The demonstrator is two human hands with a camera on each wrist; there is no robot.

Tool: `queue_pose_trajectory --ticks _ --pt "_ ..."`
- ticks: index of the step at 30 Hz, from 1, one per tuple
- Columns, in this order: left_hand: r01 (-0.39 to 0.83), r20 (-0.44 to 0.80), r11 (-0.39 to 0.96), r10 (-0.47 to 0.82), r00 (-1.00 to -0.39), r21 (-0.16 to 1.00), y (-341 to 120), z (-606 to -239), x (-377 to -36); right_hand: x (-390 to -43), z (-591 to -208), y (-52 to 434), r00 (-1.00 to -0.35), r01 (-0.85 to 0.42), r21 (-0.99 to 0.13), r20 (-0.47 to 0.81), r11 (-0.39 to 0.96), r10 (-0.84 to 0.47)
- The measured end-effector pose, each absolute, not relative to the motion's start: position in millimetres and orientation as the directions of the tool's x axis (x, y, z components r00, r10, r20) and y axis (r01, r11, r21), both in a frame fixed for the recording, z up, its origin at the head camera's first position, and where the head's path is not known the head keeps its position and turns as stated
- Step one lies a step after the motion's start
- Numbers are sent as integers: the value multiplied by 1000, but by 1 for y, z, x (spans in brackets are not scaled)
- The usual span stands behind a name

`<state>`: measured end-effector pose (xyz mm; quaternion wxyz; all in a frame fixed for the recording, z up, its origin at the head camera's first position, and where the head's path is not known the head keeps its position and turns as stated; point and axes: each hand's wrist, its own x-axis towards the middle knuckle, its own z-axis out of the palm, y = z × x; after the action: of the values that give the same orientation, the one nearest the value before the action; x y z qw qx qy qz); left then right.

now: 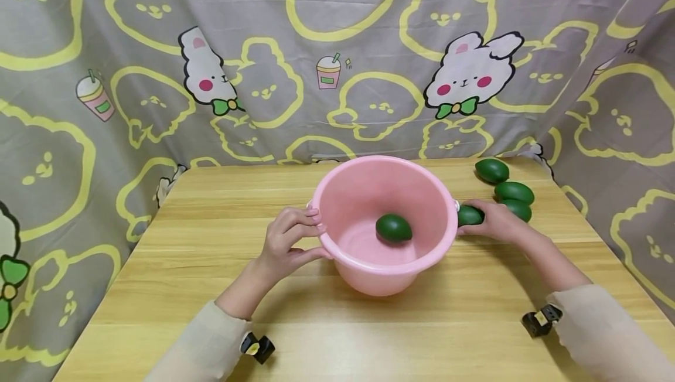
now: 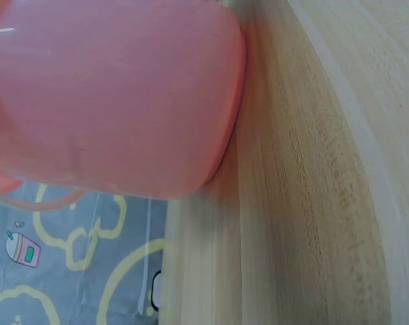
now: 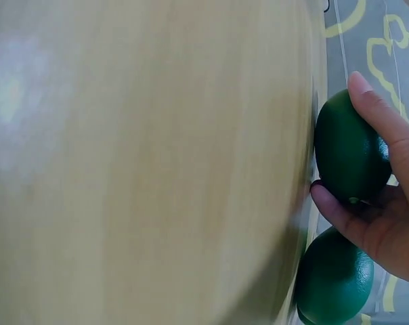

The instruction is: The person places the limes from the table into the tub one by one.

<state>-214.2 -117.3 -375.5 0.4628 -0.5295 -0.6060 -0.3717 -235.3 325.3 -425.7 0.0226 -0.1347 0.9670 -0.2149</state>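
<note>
A pink bucket [image 1: 377, 282] stands upright on the table, with one dark green, smooth, lime-like fruit [image 1: 394, 228] lying on its bottom. My left hand [image 1: 285, 241] grips the bucket's left rim, fingertips on the edge and thumb lower on the near side. The left wrist view shows the bucket wall [image 2: 116, 101] close up, without the hand. Just right of the bucket, my right hand [image 1: 495, 221] holds another lime-like fruit [image 3: 347, 145] between thumb and fingers. In the head view this fruit [image 1: 469, 215] is beside the rim, partly covered by the hand.
Three more green fruits [image 1: 514, 193] lie in a group at the table's back right, one partly behind the right hand. A patterned grey curtain [image 1: 379, 65] hangs behind the wooden table [image 1: 211, 235] and at its sides. The bucket's handle [image 2: 49, 200] hangs on its far side.
</note>
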Motion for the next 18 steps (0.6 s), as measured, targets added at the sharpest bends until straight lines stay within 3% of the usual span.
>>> queue_pose_trajectory --ticks 18 --pt "985 954 166 300 -10 -42 -118 -375 -213 -227 -422 326 -952 -279 -418 2 865 -306"
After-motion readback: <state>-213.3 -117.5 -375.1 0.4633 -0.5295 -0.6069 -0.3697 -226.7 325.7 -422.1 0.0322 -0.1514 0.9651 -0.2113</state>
